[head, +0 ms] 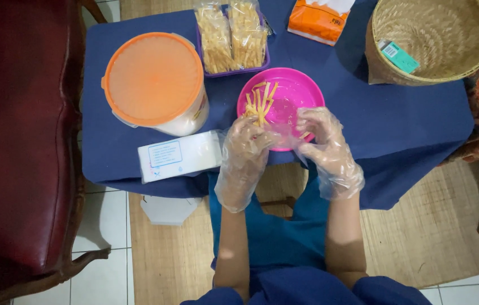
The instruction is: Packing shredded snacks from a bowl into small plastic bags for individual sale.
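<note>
Head view, looking down at a table w/ a dark blue cloth (397,124). Both hands wear loose clear plastic gloves and meet at the near edge of the table, over a round pink plate (284,96).

Left hand (245,155): fingers curled around a small bunch of thin yellow snack sticks (261,104), pinching them at the plate's near-left rim. More sticks lie loose on the left part of the plate.

Right hand (327,149): fingers bent, at the plate's near-right rim, gripping what looks like a thin clear plastic bag (284,135) stretched between the two hands; one stick shows through by the fingertips. Can't tell exactly how the bag is held.

Left of the plate, near the table's left edge: a big white tub w/ an orange lid (154,79). In front of it, at the near-left corner, a flat white packet (180,155) of clear bags.

Far edge, centre: a purple tray (233,70) holding two sealed clear bags of the same sticks. Beside it, an orange and white tissue pack (318,20). Far-right corner: a woven basket (437,39) tipped on its side, w/ a small teal box inside.

Dark red chair (19,141) stands left of the table.
</note>
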